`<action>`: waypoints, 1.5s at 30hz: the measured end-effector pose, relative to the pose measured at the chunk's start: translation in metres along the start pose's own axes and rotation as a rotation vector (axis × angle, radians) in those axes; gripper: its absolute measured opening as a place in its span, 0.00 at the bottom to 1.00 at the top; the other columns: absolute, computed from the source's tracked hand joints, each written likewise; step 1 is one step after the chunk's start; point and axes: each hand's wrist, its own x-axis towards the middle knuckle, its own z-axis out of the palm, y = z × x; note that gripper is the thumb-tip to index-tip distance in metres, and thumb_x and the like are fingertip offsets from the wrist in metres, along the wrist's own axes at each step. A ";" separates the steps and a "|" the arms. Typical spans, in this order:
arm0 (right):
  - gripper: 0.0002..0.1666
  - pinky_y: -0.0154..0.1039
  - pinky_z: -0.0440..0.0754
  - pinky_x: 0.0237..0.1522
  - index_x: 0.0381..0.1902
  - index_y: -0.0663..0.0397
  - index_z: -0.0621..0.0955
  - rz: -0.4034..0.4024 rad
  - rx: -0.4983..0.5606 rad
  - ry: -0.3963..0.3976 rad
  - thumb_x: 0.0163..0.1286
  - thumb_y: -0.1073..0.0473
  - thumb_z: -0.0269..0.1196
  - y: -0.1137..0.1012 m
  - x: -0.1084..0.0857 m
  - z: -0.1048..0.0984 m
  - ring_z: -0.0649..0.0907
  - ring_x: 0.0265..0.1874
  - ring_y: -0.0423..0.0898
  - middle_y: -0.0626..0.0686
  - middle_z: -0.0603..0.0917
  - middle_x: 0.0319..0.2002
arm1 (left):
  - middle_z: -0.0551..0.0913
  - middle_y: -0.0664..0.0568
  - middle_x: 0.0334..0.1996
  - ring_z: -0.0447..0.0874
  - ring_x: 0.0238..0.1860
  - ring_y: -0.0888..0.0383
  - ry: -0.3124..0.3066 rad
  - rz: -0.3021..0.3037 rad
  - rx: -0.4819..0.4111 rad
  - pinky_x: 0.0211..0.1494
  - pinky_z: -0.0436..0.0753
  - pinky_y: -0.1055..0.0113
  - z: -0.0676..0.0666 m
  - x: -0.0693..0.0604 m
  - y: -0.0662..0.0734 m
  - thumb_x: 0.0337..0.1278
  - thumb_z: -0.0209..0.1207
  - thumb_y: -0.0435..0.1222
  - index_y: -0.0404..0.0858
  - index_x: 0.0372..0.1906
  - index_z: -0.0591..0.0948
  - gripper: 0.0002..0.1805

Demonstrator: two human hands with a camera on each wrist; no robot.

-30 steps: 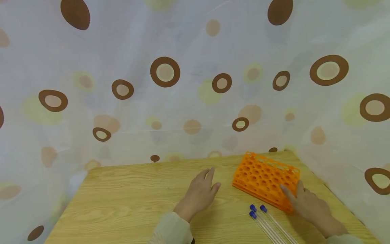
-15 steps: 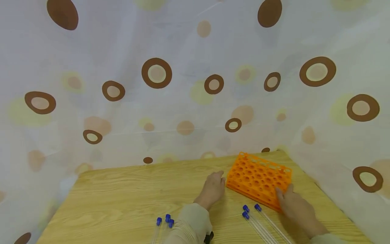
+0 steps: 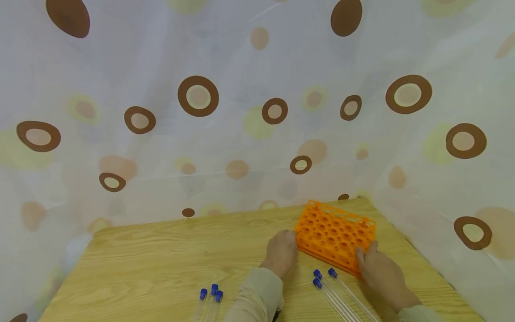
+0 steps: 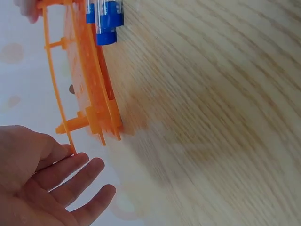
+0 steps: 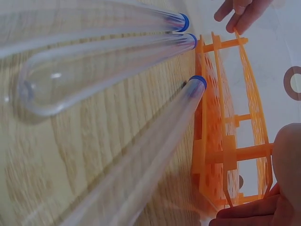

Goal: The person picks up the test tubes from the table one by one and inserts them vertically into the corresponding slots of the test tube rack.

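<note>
An orange tube rack (image 3: 334,232) with rows of round holes stands at the right of the wooden table. Its left end is pinched by the left hand (image 3: 281,252); in the left wrist view that hand (image 4: 51,181) has thumb and forefinger at the rack's top edge, other fingers spread. The right hand (image 3: 382,275) grips the opposite end; in the right wrist view its fingers (image 5: 249,212) lie along the rack's end. In front of the rack lie three clear tubes with blue caps (image 3: 332,273), close to the right hand.
Three more blue-capped tubes (image 3: 215,290) lie at the table's front, left of the left forearm. A pale curtain (image 3: 237,134) with brown circles hangs behind the wooden table (image 3: 161,259) and along its right side.
The left hand has moved right to the rack's left end and taken hold of it. The right hand stays at its end. The view has shifted, and the left tubes have come into sight.
</note>
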 end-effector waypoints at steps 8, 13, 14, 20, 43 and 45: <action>0.18 0.40 0.76 0.12 0.50 0.64 0.78 -0.112 -0.129 0.090 0.61 0.72 0.64 -0.002 0.004 0.003 0.75 0.12 0.50 0.81 0.77 0.44 | 0.86 0.51 0.23 0.86 0.26 0.54 0.042 -0.013 0.139 0.22 0.81 0.60 -0.006 0.000 -0.008 0.57 0.62 0.29 0.41 0.23 0.83 0.09; 0.18 0.36 0.73 0.11 0.48 0.64 0.79 -0.155 -0.124 0.141 0.58 0.72 0.66 -0.006 0.013 0.004 0.71 0.10 0.46 0.79 0.77 0.42 | 0.85 0.53 0.22 0.84 0.25 0.55 0.022 -0.019 0.219 0.24 0.80 0.59 -0.007 0.000 -0.015 0.56 0.62 0.29 0.43 0.22 0.84 0.10; 0.18 0.36 0.72 0.10 0.47 0.64 0.79 -0.166 -0.123 0.153 0.57 0.73 0.66 -0.007 0.014 0.004 0.71 0.10 0.45 0.78 0.77 0.42 | 0.85 0.53 0.22 0.84 0.25 0.55 0.008 -0.023 0.233 0.25 0.81 0.58 -0.008 0.000 -0.017 0.56 0.62 0.29 0.43 0.22 0.85 0.10; 0.16 0.36 0.70 0.09 0.43 0.65 0.76 -0.202 -0.095 0.170 0.57 0.74 0.64 -0.014 0.025 0.004 0.69 0.08 0.45 0.80 0.76 0.43 | 0.84 0.53 0.21 0.84 0.23 0.55 -0.025 -0.053 0.235 0.25 0.81 0.57 -0.012 -0.002 -0.028 0.55 0.62 0.29 0.44 0.21 0.84 0.11; 0.06 0.39 0.70 0.13 0.39 0.65 0.76 -0.279 0.059 0.125 0.66 0.72 0.61 -0.053 0.051 -0.001 0.70 0.13 0.47 0.82 0.72 0.51 | 0.78 0.57 0.13 0.78 0.15 0.60 0.149 0.034 0.412 0.15 0.76 0.65 -0.029 -0.029 -0.068 0.45 0.67 0.27 0.46 0.11 0.77 0.17; 0.07 0.39 0.71 0.13 0.40 0.65 0.76 -0.287 0.033 0.161 0.65 0.71 0.63 -0.057 0.052 0.000 0.70 0.13 0.47 0.81 0.74 0.50 | 0.78 0.57 0.13 0.78 0.15 0.60 0.144 0.042 0.418 0.15 0.76 0.65 -0.032 -0.032 -0.070 0.46 0.67 0.27 0.45 0.11 0.77 0.17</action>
